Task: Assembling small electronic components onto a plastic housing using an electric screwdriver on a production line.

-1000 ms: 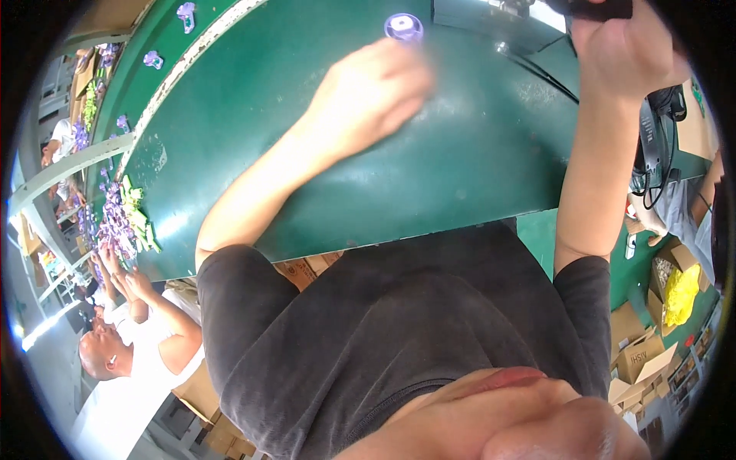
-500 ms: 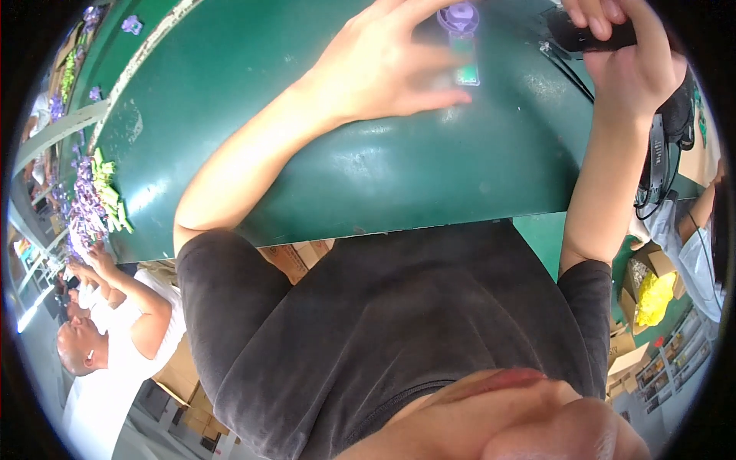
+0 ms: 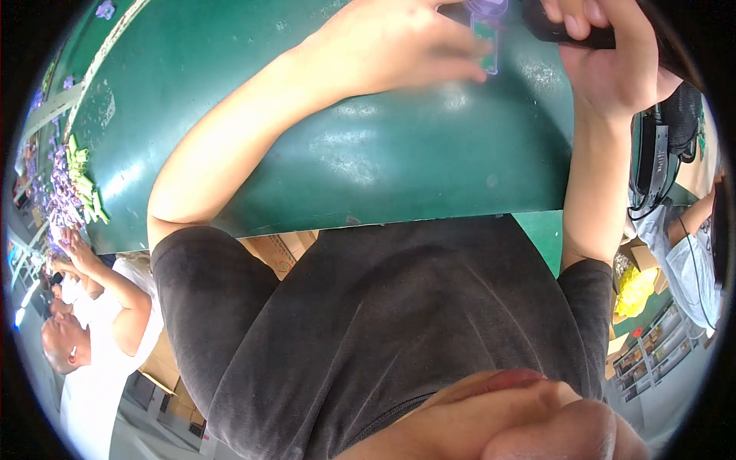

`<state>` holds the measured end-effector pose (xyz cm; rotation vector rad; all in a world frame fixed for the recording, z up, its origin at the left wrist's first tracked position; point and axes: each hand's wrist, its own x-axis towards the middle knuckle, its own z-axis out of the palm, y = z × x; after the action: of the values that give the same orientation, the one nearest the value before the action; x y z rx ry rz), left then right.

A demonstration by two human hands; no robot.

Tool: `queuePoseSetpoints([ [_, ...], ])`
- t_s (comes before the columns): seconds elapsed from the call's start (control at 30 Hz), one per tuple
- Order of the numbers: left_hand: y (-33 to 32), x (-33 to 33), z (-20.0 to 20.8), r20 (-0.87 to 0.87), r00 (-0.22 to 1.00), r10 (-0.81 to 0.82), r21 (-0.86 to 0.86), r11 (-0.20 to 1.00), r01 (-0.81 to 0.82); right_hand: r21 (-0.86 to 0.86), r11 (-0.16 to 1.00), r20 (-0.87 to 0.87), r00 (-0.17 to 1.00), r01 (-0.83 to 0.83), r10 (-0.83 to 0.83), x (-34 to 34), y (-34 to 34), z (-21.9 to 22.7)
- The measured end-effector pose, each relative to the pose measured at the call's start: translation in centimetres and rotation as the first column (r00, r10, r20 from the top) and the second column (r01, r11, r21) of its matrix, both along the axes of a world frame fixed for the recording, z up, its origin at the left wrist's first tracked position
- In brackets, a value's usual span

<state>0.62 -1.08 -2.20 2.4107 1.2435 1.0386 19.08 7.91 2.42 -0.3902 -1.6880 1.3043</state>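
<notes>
My left hand [image 3: 406, 47] reaches across the green table, fingers stretched out and partly blurred. Its fingertips are at a small purple plastic piece [image 3: 487, 8] with a clear, green-centred rectangular part [image 3: 486, 47] below it; I cannot tell whether they touch it. At the upper right my right hand [image 3: 613, 65] is raised, its fingers closed around a smooth black object [image 3: 543, 29]. Part of that object is hidden by the hand and the picture's top edge, so its kind does not show.
The green table [image 3: 345, 169] curves before me. A pile of purple and green plastic pieces [image 3: 65, 188] lies at its left end, near a person in white [image 3: 115, 322]. A black device with cables [image 3: 653, 161] sits at the right. Beyond are a yellow bag [image 3: 635, 291] and another person's arm [image 3: 694, 218].
The view has shifted, so the table and left-hand pile sit further left. My left hand remains by the purple piece. My right hand still holds the black object, now nearer the purple piece.
</notes>
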Motion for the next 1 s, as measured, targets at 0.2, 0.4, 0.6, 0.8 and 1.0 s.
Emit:
queuePoseSetpoints([
  [0.2, 0.0, 0.3, -0.2, 0.013, 1.000, 0.000, 0.003, 1.000, 0.000, 0.066, 0.997, -0.020, 0.999, -0.029, 0.030, -0.3, 0.1, -0.8],
  [0.4, 0.2, 0.3, -0.5, -0.011, 1.000, 0.001, 0.049, 0.999, -0.001, 0.085, 0.993, 0.001, 0.997, -0.081, 0.082, -1.0, 0.3, -0.7],
  [0.6, 0.5, 0.4, 0.1, 0.004, 1.000, 0.015, 0.039, 0.999, -0.015, 0.040, 0.995, -0.041, 0.994, -0.095, 0.097, -1.3, 0.4, -0.6],
  [0.8, -0.9, 1.4, 0.0, -0.007, 0.993, 0.120, -0.095, 0.988, -0.120, -0.194, 0.980, -0.219, 0.976, -0.054, 0.011, -1.5, -0.2, 0.0],
  [1.0, 3.3, -3.0, 3.8, -0.045, 0.963, 0.264, -0.208, 0.941, -0.268, -0.039, 0.991, -0.159, 0.979, -0.132, 0.124, -1.0, 1.2, -1.9],
])
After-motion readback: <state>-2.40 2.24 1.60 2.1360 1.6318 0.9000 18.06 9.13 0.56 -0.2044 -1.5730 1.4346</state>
